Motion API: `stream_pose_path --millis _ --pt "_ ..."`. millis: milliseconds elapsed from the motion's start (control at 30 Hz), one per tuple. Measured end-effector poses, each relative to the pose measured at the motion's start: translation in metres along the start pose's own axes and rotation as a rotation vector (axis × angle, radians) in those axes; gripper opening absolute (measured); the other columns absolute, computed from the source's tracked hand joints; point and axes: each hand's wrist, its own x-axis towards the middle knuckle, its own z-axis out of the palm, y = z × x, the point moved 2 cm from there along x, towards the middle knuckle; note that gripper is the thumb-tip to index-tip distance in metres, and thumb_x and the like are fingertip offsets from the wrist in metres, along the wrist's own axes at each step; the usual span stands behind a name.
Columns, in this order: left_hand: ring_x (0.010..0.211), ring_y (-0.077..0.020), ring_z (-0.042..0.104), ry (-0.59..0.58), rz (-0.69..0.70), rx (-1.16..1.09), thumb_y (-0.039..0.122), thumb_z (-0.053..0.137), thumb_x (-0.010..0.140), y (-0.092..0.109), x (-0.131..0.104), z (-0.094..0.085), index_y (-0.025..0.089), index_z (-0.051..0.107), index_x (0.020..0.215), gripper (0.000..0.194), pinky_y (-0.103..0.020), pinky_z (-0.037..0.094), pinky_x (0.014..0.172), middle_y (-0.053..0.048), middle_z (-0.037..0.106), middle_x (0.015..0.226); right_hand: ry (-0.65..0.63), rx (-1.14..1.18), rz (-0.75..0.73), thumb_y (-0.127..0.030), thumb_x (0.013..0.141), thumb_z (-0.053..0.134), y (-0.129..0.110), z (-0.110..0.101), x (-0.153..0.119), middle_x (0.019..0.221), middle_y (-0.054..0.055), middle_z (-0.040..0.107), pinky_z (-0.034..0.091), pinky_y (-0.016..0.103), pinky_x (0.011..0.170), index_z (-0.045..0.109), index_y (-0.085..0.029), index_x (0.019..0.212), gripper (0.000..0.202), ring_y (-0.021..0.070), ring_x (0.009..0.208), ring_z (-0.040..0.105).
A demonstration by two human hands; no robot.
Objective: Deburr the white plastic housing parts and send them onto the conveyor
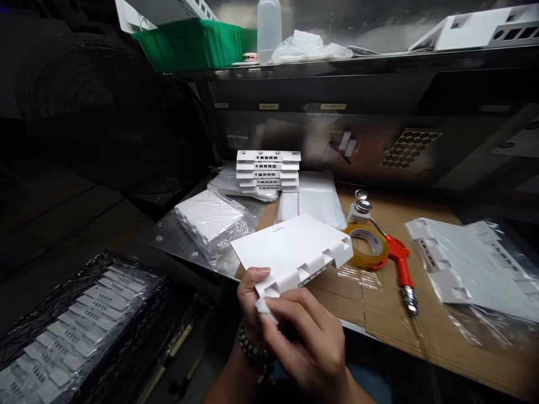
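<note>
A white plastic housing (290, 247), flat with notches along its near edge, is held tilted above the front of the bench. My left hand (251, 297) grips its near left corner, thumb on top, with a beaded bracelet on the wrist. Pinched between the thumb and fingers of my right hand (307, 331) is a small white wipe (266, 310), which touches the housing by that corner. The underside of the housing and most of my left fingers are hidden.
Stacked white housings (269, 171) stand behind, beside clear bags (311, 196). Bagged housings lie left (210, 216) and right (475, 264). A tape roll (366, 247), pump bottle (361, 210) and red air gun (402, 266) sit on cardboard. A black crate (101, 381) holds several bagged housings.
</note>
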Motion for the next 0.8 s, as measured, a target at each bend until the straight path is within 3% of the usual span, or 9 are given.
stream_pose_path --millis 133,233,333,433,500,567,667,733,800 --pt "0.091 -0.0335 0.075 -0.117 -0.097 -0.046 0.035 0.071 0.055 -0.002 -0.002 0.002 0.021 0.071 0.08 0.028 -0.035 0.061 0.071 -0.01 0.076 0.092 0.031 -0.008 0.014 -0.002 0.086 0.069 0.003 -0.002 0.0 0.087 0.007 0.071 0.058 0.023 0.065 0.07 -0.016 0.107 0.025 0.0151 0.074 0.069" --pt "0.095 -0.0357 0.075 -0.128 -0.111 -0.047 0.033 0.072 0.056 -0.003 -0.005 0.003 0.021 0.073 0.08 0.027 -0.037 0.061 0.075 -0.011 0.077 0.092 0.017 0.01 -0.004 -0.001 0.086 0.069 0.0 0.0 0.0 0.086 0.007 0.071 0.058 0.024 0.065 0.071 -0.017 0.105 0.025 0.0155 0.074 0.07" --pt "0.095 -0.035 0.076 -0.08 -0.039 -0.041 0.032 0.075 0.062 0.003 -0.001 -0.003 0.02 0.076 0.086 0.027 -0.038 0.062 0.081 -0.011 0.078 0.087 -0.017 0.1 0.026 -0.002 0.085 0.07 -0.004 -0.006 -0.001 0.084 0.005 0.07 0.056 0.023 0.063 0.071 -0.017 0.104 0.024 0.0139 0.07 0.067" --pt "0.095 -0.0302 0.076 -0.064 0.085 -0.07 0.042 0.078 0.07 0.019 0.015 -0.018 0.022 0.076 0.105 0.04 -0.038 0.062 0.085 -0.007 0.08 0.094 0.019 0.201 0.166 -0.008 0.086 0.073 0.003 -0.028 -0.005 0.083 0.002 0.067 0.053 0.023 0.061 0.074 -0.021 0.1 0.019 0.0129 0.071 0.064" --pt "0.095 -0.0268 0.075 -0.059 0.16 -0.067 0.061 0.073 0.078 0.034 0.03 -0.034 0.025 0.074 0.114 0.051 -0.036 0.062 0.084 -0.006 0.08 0.103 0.187 0.218 0.307 -0.015 0.088 0.074 0.018 -0.054 -0.009 0.082 0.001 0.065 0.051 0.023 0.062 0.074 -0.023 0.093 0.009 0.0128 0.074 0.062" --pt "0.088 -0.0249 0.074 -0.05 0.222 0.01 0.084 0.06 0.079 0.048 0.045 -0.05 0.027 0.073 0.116 0.069 -0.035 0.063 0.079 -0.007 0.08 0.102 0.47 0.247 0.445 -0.025 0.089 0.075 0.039 -0.083 -0.013 0.079 0.0 0.062 0.049 0.022 0.062 0.073 -0.022 0.089 0.003 0.0118 0.071 0.059" --pt "0.098 -0.029 0.072 -0.112 0.27 0.11 0.098 0.047 0.073 0.058 0.058 -0.065 0.026 0.072 0.117 0.088 -0.04 0.061 0.088 -0.007 0.079 0.105 0.814 0.321 0.59 -0.038 0.085 0.08 0.07 -0.116 -0.019 0.079 -0.002 0.061 0.047 0.022 0.061 0.072 -0.019 0.094 0.022 0.0096 0.066 0.057" --pt "0.108 -0.0336 0.069 -0.151 0.289 0.151 0.1 0.044 0.072 0.057 0.059 -0.066 0.025 0.072 0.117 0.092 -0.044 0.06 0.092 -0.008 0.077 0.109 0.87 0.338 0.648 -0.043 0.082 0.083 0.086 -0.125 -0.023 0.085 -0.001 0.063 0.048 0.023 0.063 0.07 -0.018 0.096 0.031 0.009 0.067 0.058" --pt "0.111 -0.0361 0.067 -0.159 0.302 0.181 0.102 0.043 0.071 0.054 0.057 -0.064 0.024 0.072 0.115 0.094 -0.047 0.06 0.091 -0.009 0.077 0.109 0.835 0.354 0.688 -0.046 0.082 0.083 0.095 -0.124 -0.026 0.087 -0.001 0.064 0.05 0.024 0.067 0.069 -0.019 0.097 0.035 0.009 0.069 0.059"
